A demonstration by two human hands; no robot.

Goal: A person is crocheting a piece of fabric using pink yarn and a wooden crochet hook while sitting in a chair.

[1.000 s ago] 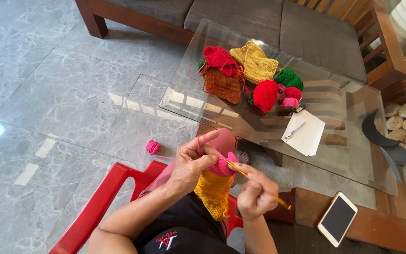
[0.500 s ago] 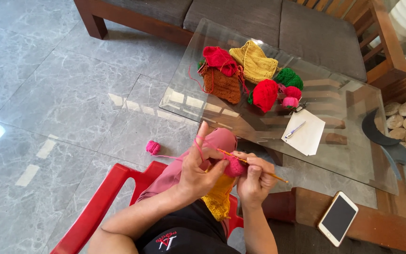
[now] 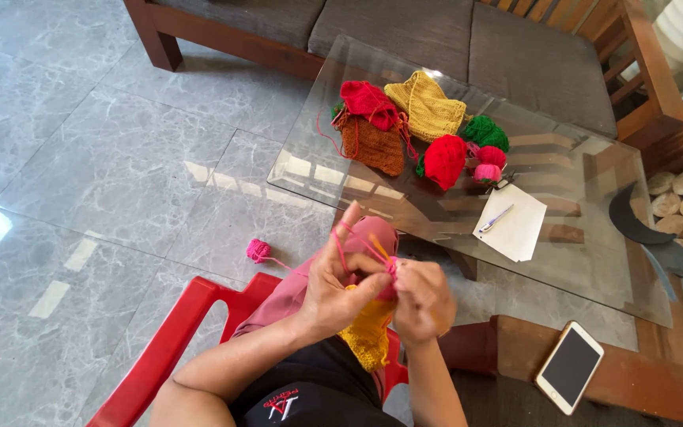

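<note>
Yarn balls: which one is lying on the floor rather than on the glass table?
The small pink yarn ball on the grey floor tiles, left of the red plastic chair. The red, green and smaller pink balls all sit on the glass table.

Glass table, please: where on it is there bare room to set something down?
The glass table is bare along its near left edge, below the brown knitted piece, and at the right end beyond the white paper. It is crowded at the far middle, around the yellow knitted piece and red yarn ball.
</note>
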